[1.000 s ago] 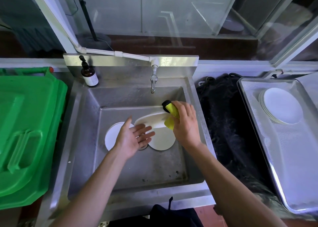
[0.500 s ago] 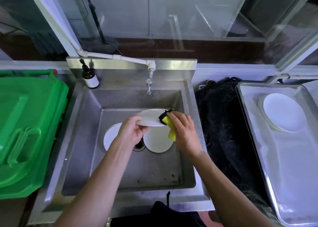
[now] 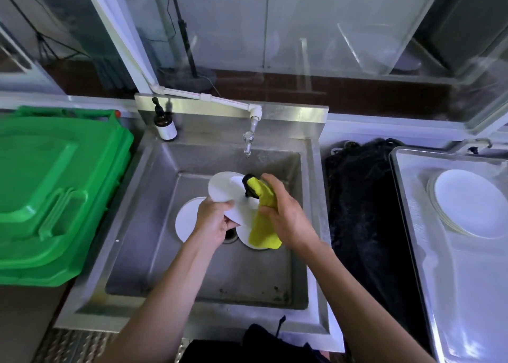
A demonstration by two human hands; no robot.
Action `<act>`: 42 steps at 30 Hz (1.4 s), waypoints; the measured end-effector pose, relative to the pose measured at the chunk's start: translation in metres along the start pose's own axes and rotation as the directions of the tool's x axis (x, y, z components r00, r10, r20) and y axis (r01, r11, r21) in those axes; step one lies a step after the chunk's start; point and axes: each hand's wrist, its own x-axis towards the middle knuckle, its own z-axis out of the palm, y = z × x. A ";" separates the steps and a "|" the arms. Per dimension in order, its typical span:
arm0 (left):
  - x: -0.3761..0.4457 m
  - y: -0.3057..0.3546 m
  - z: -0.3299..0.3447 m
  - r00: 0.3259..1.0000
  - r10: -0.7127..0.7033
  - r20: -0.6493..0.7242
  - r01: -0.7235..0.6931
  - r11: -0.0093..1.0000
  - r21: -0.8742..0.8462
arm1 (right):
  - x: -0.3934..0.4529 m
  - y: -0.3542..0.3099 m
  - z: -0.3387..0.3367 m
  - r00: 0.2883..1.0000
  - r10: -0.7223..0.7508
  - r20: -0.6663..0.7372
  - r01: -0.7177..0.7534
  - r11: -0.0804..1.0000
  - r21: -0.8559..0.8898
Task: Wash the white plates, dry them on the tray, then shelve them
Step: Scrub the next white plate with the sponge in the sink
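Plate (image 3: pixel 224 189) tilted up since before; left hand (image 3: pixel 213 221) grips it, right hand (image 3: pixel 286 219) clutches cloth (image 3: pixel 264 219).

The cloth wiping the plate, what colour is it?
Bright yellow, with a black part at the top. The cloth shows best in the head view, the only one.

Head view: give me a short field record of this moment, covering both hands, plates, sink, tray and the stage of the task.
left hand: grips the near edge of the held plate
right hand: grips the yellow cloth, cloth against the held plate
held plate: tilted, above the sink
plates in sink: two, left plate and right plate, lying flat by the drain
tap: no water stream visible
tray: holds a plate stack
stage: washing; drying and shelving not yet done
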 end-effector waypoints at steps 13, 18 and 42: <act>-0.026 -0.020 0.010 0.998 0.052 0.033 -0.047 0.989 -0.138 | -0.008 0.009 0.018 0.986 -0.140 -0.091 0.137 0.990 -0.035; -0.025 -0.032 0.016 0.998 0.064 0.004 -0.063 0.986 -0.152 | -0.022 0.009 0.023 0.973 -0.179 -0.146 0.175 0.984 -0.036; -0.018 -0.023 0.012 0.990 0.119 0.080 -0.108 0.986 -0.130 | -0.013 0.032 0.058 0.948 -0.017 -0.317 0.021 1.000 0.009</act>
